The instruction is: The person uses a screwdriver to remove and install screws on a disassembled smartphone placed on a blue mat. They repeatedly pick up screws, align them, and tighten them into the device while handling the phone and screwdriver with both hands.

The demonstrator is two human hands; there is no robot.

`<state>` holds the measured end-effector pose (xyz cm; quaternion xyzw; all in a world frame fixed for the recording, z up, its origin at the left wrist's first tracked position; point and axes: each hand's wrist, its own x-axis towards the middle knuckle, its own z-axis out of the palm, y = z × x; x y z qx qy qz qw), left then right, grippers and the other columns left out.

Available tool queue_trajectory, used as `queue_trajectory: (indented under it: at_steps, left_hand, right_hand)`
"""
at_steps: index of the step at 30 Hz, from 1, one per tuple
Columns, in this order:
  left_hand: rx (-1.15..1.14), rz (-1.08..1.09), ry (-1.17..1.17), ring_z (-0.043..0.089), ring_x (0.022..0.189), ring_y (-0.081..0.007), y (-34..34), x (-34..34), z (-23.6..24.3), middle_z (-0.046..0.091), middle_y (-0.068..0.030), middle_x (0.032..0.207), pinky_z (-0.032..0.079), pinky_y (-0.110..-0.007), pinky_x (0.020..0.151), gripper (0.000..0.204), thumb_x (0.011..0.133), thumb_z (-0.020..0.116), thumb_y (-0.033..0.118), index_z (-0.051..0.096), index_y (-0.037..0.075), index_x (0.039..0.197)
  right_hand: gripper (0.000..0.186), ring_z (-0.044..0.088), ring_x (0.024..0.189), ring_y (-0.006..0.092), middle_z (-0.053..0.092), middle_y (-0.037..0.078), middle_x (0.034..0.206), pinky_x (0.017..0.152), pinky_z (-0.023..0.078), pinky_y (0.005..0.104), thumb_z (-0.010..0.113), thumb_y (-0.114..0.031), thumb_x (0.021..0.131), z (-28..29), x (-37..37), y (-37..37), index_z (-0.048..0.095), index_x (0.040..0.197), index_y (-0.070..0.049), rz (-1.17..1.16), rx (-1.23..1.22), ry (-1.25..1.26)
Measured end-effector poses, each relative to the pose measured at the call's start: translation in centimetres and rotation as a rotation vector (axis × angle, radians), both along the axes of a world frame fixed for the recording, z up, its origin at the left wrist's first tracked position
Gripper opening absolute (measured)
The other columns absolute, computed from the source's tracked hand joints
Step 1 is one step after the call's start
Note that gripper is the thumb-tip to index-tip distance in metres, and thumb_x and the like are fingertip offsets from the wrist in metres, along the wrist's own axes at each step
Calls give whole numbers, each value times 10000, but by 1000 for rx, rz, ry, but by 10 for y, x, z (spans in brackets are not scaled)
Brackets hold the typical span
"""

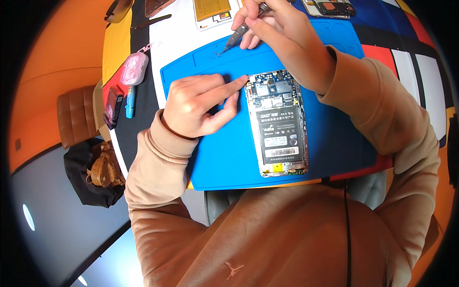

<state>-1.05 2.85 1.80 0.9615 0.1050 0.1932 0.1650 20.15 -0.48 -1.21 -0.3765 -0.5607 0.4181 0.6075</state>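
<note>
An opened smartphone [281, 129] lies face down on a blue work mat [215, 165], its circuit board bare at the far end and a black battery filling the middle. My left hand [201, 105] rests beside it, index finger stretched to the phone's far left corner, the other fingers loosely bent. My right hand [275, 28] grips a grey screwdriver [237, 35], slanting down to the left. Its tip meets the mat near the far left, among tiny screws [218, 53].
Left of the mat are a pink earbud case [134, 69], a slim blue object [130, 103] and a dark box [114, 105]. Along the far side lie tweezers [153, 21], sunglasses [118, 10], a part with a yellow panel [210, 8] and another opened device [330, 8].
</note>
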Motion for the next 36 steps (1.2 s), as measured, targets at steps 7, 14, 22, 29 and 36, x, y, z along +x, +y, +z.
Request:
queue_trajectory:
  at_steps: [7,14,22,29,36]
  left_hand:
    - [-2,63,-99,530,490,-169,-3,2,-2,554,-63,597,416,-276,485,273,773,667,-27,747,-5,1034]
    - [-4,141,-91,609,504,-180,-4,1,0,611,-57,601,484,-284,497,68,788,699,41,707,40,856]
    - [-164,485,-63,523,463,-70,-5,1,-8,580,4,570,395,-218,444,160,852,750,151,636,66,926]
    - [-107,553,-32,549,456,-113,-2,1,-11,579,-13,565,435,-241,445,239,873,771,249,673,95,1027]
    - [-76,526,-50,571,474,-128,-3,1,-12,607,-29,588,464,-249,463,155,896,746,224,699,95,968]
  right_hand:
    - [72,612,771,121,574,76,909,719,508,245,497,3,973,7,0,-4,457,1010,-44,-16,-15,74]
    - [83,599,803,105,577,78,929,735,499,241,473,12,979,1,2,-2,457,1045,-36,67,9,51]
    - [62,582,784,100,571,77,945,739,483,228,473,-12,986,2,6,-4,464,1042,-38,33,54,111]
    - [55,571,826,105,559,95,1005,757,488,233,472,-47,996,2,8,-6,459,1049,-37,140,101,136]
    - [63,565,831,105,561,100,1024,766,488,234,464,-54,999,3,9,-7,447,1058,-40,178,90,125]
